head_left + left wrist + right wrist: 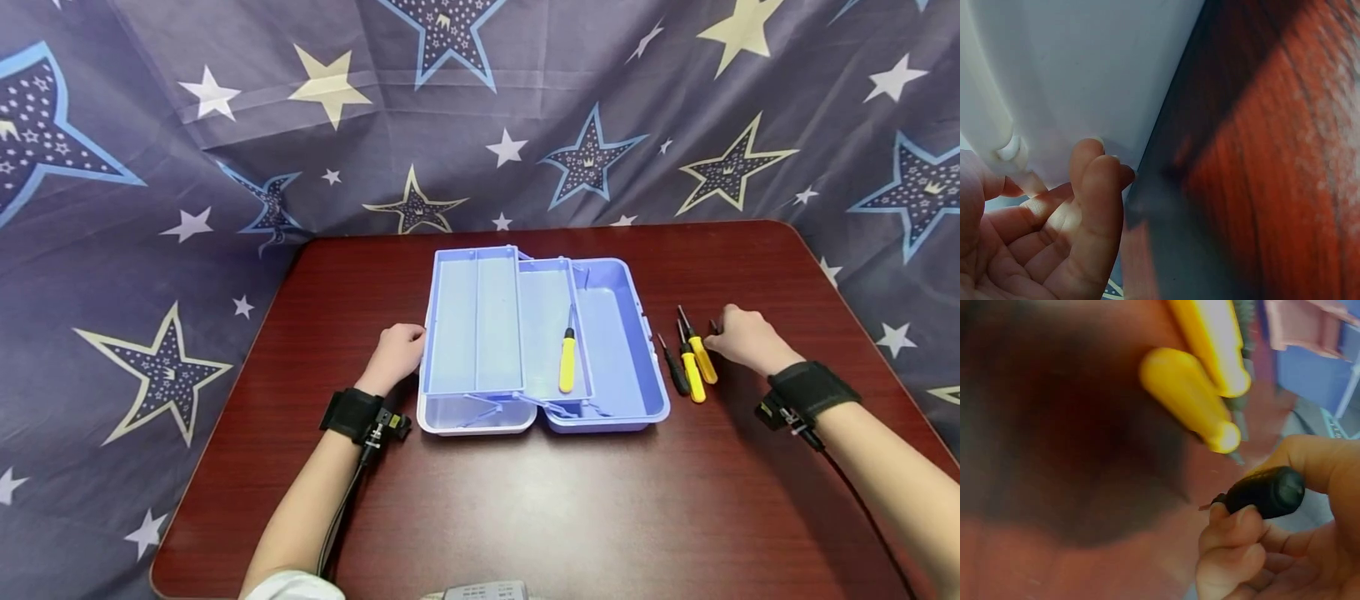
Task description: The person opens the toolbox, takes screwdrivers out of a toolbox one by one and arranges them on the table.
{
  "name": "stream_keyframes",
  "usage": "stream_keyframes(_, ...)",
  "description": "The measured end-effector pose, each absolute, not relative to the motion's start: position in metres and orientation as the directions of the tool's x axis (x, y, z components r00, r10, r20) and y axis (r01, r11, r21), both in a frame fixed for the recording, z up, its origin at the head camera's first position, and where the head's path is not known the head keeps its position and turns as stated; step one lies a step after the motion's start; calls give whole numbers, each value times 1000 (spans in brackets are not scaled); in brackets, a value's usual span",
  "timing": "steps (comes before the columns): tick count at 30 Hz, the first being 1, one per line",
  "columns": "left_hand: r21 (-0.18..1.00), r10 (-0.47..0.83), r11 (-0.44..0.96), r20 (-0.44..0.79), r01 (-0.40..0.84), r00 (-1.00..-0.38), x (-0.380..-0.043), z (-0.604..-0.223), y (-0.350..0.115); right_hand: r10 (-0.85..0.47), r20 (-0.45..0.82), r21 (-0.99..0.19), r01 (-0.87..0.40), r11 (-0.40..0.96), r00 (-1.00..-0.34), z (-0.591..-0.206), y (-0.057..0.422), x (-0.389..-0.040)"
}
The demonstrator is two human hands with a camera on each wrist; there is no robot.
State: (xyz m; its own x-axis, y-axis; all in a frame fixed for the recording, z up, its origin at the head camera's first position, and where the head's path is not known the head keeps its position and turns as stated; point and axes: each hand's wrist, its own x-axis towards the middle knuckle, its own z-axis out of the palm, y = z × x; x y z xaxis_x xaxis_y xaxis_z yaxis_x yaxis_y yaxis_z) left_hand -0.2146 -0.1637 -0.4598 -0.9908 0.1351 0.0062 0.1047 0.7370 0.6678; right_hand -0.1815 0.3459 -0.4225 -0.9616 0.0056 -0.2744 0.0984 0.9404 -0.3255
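A light-blue toolbox (648, 367) stands spread out, its stepped trays (472, 325) fanned to the left. On its left side, my left hand (395, 357) holds the white outer edge with curled fingers; in the left wrist view they touch the white wall (1085, 62). My right hand (750, 340) pinches a small screwdriver by its black handle (1266, 492), right of the box. Beside that hand, two yellow-handled screwdrivers (692, 379) and a black-handled screwdriver (675, 371) lie on the table. Another yellow-handled screwdriver (567, 362) rests in the middle tray.
The dark red wooden table (570, 517) has a star-patterned curtain (465, 125) behind it and along the left. A grey printed object (486, 591) shows at the bottom edge. Cables run from the black wrist straps (813, 390).
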Motion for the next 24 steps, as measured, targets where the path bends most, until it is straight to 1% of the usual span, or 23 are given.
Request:
stream_keyframes(9,669,133,737,-1,99,-991,-215,-461,-163,6,-293,-303,99,948,-956,-441,348,-180)
stream_keyframes(14,644,135,757,13,111,-991,-215,-461,-163,-1,-308,-289,93,953,-952,-441,348,-180)
stream_keyframes(24,647,106,758,1,81,-994,-215,-460,-163,13,-295,-290,102,952,-955,-432,345,-185)
